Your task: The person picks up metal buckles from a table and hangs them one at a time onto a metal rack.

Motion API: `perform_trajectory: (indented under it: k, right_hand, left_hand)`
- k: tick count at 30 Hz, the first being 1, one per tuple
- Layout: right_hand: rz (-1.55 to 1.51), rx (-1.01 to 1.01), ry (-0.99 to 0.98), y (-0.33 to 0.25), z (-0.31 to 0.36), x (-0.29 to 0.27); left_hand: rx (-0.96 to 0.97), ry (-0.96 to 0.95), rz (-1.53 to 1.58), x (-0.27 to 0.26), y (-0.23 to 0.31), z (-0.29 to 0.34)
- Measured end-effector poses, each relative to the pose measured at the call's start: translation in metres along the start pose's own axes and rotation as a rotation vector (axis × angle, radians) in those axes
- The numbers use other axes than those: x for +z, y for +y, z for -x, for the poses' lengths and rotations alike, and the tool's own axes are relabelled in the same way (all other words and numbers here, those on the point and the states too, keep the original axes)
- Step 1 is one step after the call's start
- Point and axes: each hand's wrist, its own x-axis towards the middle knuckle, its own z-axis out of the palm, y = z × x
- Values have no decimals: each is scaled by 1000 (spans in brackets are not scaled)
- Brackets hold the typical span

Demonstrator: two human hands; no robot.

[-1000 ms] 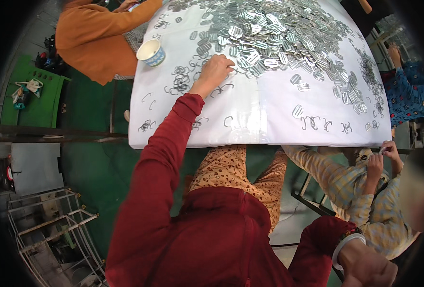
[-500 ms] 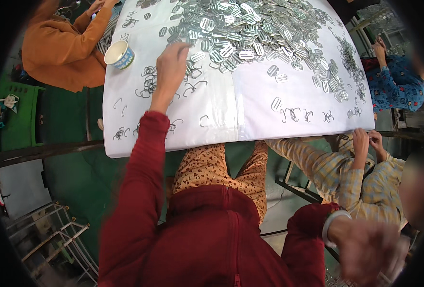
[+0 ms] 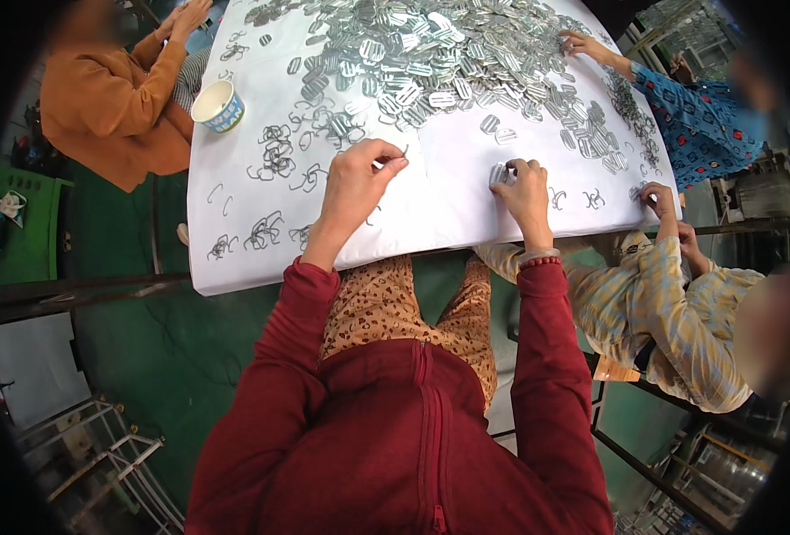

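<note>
Seated at a white table (image 3: 430, 192), both red-sleeved forearms reaching up from the lower edge. Left hand (image 3: 359, 178) resting on the white surface, fingers curled in, thumb and forefinger pinched on a thin bent wire clip (image 3: 397, 160) that pokes out to the right of the fingertips. Right hand (image 3: 524, 192) also down on the table, fingers curled tight around a small oval metal plate (image 3: 500, 174), held at the hand's left edge, just above the table's near rim. Red bead bracelet (image 3: 537, 261) at the right wrist.

Farther up the table, a wide heap of the same silvery oval plates (image 3: 430, 53), spreading across most of the far half. To the left, loose bent wire clips (image 3: 279, 160) scattered in small tangles (some single, some hooked together), between the left hand and a paper cup (image 3: 218, 105) standing upright near the table's left edge. A few more wire tangles (image 3: 582, 198) just right of the right hand.

Other people around the table: one in an orange top (image 3: 109, 107) at the upper left, hands near the far corner; one in a blue patterned sleeve (image 3: 689, 116) at the upper right, a hand in the heap; one in a striped yellow shirt (image 3: 671, 312) at the right, hands at the table's near right corner. Green floor (image 3: 172, 357) below, a metal rack (image 3: 100, 446) at lower left.
</note>
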Motion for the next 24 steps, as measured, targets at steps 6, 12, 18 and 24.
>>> perform_trajectory:
  k: [6,12,18,24]
  right_hand:
    - [-614,164,17,-14,7,-7]
    - [-846,225,-129,-16,22,-11]
    - [-364,-201,216,-41,31,7]
    - [-298,-354,221,-41,61,19]
  left_hand:
    - [48,162,-430,-9,-73,-27]
    - [209,84,-211,20,-40,-33]
    - [246,-225,-75,124,-8,-70]
    - [417,-251,-358,188,-1,-113]
